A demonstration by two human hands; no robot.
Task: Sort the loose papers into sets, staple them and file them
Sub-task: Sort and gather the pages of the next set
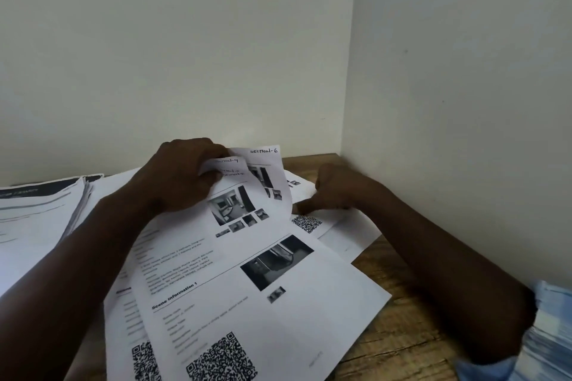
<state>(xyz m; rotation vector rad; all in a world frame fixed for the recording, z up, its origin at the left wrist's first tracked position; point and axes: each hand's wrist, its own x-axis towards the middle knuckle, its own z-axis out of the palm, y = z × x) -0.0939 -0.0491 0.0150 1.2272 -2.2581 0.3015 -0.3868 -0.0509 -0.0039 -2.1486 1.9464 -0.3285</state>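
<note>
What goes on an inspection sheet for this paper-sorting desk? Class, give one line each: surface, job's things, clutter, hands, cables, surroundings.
Surface: brown wooden table, bare at the right, papers over the rest.
Job's things: white printed sheets with photos and QR codes, fanned; handwritten corners read SECTION-4 and SECTION-6. Thick stack of printed papers at the left. No stapler or file seen.
Clutter: nothing seen.
Hands: left hand pinches the lifted top corners of the sheets; right hand has curled fingers, thumb on a flat sheet; grip unclear.
Cables: nothing seen.
Surroundings: pale plain walls meeting in a corner; light blue sleeve on the right arm.
</note>
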